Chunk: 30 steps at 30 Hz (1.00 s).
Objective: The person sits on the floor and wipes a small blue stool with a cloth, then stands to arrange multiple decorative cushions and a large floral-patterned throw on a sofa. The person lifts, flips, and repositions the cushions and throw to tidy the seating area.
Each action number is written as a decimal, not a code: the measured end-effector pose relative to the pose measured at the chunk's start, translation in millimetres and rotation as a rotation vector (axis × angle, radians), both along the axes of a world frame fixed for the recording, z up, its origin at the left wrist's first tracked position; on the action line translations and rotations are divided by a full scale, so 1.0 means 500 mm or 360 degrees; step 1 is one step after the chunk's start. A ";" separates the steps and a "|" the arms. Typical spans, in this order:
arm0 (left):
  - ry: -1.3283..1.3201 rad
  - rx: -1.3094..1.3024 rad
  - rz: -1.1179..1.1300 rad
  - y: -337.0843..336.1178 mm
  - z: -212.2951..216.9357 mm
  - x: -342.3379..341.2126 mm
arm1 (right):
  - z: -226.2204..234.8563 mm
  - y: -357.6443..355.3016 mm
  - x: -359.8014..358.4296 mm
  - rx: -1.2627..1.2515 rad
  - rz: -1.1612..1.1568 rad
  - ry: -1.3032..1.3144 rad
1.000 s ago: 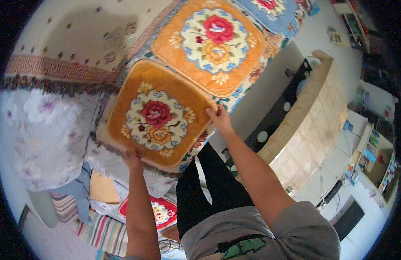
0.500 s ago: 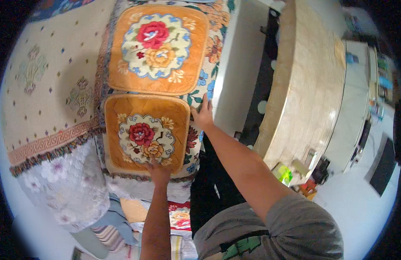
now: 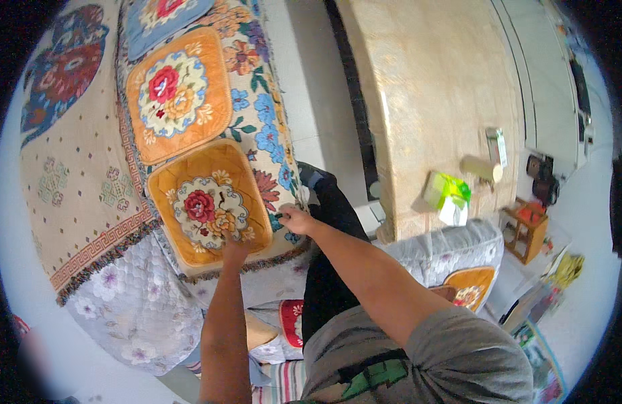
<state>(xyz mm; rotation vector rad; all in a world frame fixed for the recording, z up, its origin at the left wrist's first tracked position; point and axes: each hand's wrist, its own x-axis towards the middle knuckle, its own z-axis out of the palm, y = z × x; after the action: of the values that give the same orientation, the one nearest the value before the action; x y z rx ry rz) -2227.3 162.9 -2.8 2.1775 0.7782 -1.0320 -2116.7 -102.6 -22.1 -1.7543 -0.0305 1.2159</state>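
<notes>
An orange quilted seat pad (image 3: 164,202) with a scalloped floral medallion lies on a floral seat cover (image 3: 255,121). My left hand (image 3: 234,249) rests on the pad's near part, beside the yellow flower, fingers stretched out. To the right of the pad, my right hand (image 3: 297,221) is at the side edge of the floral cover, its fingers curled in and seemingly pinching the cloth. A second orange pad (image 3: 213,101) lies just beyond the first, and a blue pad (image 3: 141,39) is farther off.
A beige patterned throw (image 3: 82,222) with a fringe covers the left side. On the right stands a table with a cream cloth (image 3: 432,87), holding a green tissue pack (image 3: 449,190) and a pale cylinder (image 3: 482,168). Beyond its near end is a chair with a silvery cover (image 3: 452,252).
The view has turned, showing more of the table's near end. My right hand has come nearer along the pad's right side, and its fingers have curled. My left hand remains on the near pad.
</notes>
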 end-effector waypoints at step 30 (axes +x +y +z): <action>-0.0668 -0.0044 -0.1019 -0.422 0.160 -0.075 | 0.245 -0.345 -0.006 0.0364 0.0192 0.0489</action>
<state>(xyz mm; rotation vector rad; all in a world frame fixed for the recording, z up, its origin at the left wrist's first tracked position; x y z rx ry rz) -2265.0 -48.2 77.3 2.5557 -0.1401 -0.7996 -2119.8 -275.1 100.6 -1.3715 -0.0921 1.4973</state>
